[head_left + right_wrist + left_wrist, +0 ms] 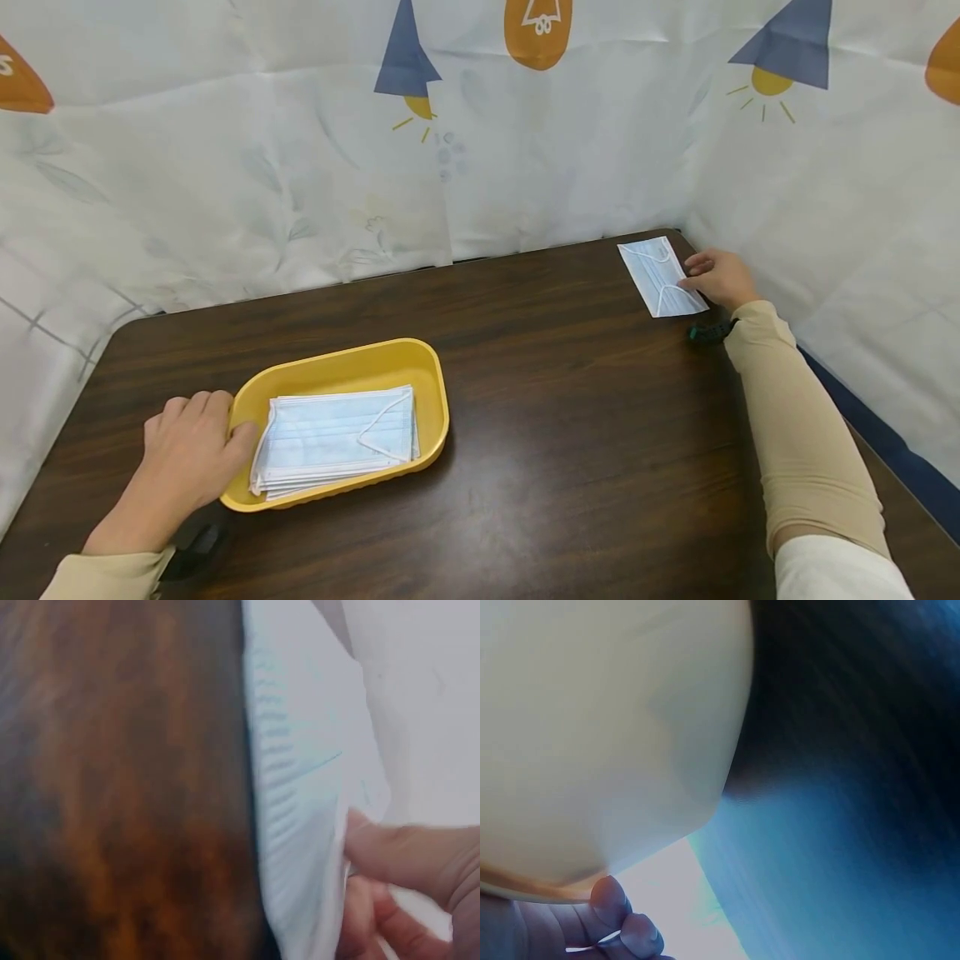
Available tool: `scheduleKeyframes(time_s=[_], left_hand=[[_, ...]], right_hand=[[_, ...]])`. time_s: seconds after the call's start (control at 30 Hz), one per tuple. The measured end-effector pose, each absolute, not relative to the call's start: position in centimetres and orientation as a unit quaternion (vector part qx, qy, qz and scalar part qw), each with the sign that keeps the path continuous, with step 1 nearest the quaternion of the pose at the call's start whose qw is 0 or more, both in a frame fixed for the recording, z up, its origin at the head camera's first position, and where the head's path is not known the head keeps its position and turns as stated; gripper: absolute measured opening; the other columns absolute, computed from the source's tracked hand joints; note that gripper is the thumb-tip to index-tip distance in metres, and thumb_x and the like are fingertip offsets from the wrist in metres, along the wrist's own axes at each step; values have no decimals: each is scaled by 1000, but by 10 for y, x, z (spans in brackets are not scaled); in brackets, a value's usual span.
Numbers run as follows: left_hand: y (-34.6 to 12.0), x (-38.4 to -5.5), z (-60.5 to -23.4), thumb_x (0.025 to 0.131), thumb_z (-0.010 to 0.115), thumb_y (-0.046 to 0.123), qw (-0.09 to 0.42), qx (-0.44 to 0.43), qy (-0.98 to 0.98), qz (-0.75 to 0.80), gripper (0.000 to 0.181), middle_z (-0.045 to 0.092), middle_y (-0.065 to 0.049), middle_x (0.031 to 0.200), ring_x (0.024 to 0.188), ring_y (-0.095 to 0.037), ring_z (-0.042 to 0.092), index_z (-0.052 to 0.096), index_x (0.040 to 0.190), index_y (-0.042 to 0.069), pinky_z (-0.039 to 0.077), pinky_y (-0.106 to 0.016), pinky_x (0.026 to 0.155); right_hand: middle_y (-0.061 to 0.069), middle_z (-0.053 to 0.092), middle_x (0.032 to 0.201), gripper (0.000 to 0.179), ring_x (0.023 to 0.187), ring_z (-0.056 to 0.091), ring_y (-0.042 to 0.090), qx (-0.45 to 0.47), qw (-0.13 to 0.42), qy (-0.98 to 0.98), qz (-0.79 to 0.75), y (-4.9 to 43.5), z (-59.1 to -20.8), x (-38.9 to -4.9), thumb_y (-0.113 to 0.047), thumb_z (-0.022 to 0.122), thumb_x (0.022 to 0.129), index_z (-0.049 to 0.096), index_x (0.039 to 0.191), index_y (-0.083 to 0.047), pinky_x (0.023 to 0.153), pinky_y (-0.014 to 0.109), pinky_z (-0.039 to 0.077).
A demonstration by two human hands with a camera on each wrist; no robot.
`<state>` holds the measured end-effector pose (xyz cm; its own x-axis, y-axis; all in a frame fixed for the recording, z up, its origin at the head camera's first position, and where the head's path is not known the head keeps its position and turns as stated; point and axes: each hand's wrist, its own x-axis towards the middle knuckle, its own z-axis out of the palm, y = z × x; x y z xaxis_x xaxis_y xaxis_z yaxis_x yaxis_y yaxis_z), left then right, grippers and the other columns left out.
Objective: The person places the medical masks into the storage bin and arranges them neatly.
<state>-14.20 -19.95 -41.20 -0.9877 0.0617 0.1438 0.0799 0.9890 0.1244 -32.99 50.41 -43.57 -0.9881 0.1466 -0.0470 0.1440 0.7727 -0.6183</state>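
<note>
On the left, my left hand (189, 454) grips the short side of a yellow plastic basket (429, 354), thumb over the rim and fingers outside. The left wrist view shows fingertips (609, 900) against the rim of the basket (615, 735). Inside lies a stack of light blue face masks (337, 429), an ear loop on top. At the far right corner, my right hand (723, 277) pinches the edge of a single face mask (651, 271). Its pleats and the thumb on its edge show close up in the right wrist view, where that mask (296, 750) stands beside the dark tabletop.
A dark brown wooden table (555, 417) carries everything. White patterned cloth (300, 167) hangs along its back and right sides. A dark band (885, 442) runs along the table's right edge.
</note>
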Motion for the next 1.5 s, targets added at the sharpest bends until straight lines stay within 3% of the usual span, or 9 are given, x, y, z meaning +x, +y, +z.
scheduleKeyframes(time_s=[0.47, 0.6, 0.73, 0.87, 1.17, 1.5], left_hand=[[-198, -145, -413, 92, 45, 22, 76, -38, -994, -66, 34, 58, -21, 84, 83, -45, 47, 58, 96, -8, 33, -54, 66], [-198, -145, -413, 92, 45, 22, 75, -39, -994, -68, 33, 58, -21, 84, 83, -45, 46, 58, 95, -8, 33, -54, 66], [-197, -147, -414, 93, 45, 23, 73, -39, -994, -69, 34, 58, -21, 85, 83, -45, 46, 58, 96, -8, 33, -54, 67], [-196, -150, -415, 92, 45, 22, 73, -42, -994, -71, 33, 58, -21, 85, 84, -45, 46, 58, 96, -8, 33, -55, 67], [-191, -156, -419, 93, 45, 22, 79, -49, -993, -76, 36, 60, -26, 92, 87, -47, 46, 59, 102, -11, 35, -57, 70], [-184, -163, -422, 94, 45, 23, 73, -51, -993, -79, 39, 61, -29, 96, 91, -50, 46, 59, 106, -12, 36, -59, 72]], right_hand=[[39, 46, 144, 59, 126, 47, 51, -99, -89, -942, 309, 503, -426, -327, -20, 68, 95, 49, 142, 10, 106, 64, 42], [37, 53, 137, 55, 117, 56, 46, -92, -83, -941, 314, 505, -430, -328, -21, 69, 95, 55, 137, 12, 99, 59, 48], [34, 60, 129, 53, 98, 71, 34, -82, -80, -939, 323, 505, -431, -330, -23, 72, 94, 58, 132, 12, 89, 47, 55], [32, 62, 126, 52, 85, 73, 22, -73, -93, -938, 326, 505, -429, -331, -24, 71, 95, 60, 130, 12, 82, 40, 59], [30, 60, 126, 48, 88, 71, 22, -71, -99, -934, 337, 500, -424, -331, -23, 68, 98, 59, 130, 11, 78, 33, 60], [30, 60, 129, 47, 90, 72, 18, -45, -99, -932, 345, 500, -424, -334, -24, 66, 99, 59, 132, 8, 85, 37, 61]])
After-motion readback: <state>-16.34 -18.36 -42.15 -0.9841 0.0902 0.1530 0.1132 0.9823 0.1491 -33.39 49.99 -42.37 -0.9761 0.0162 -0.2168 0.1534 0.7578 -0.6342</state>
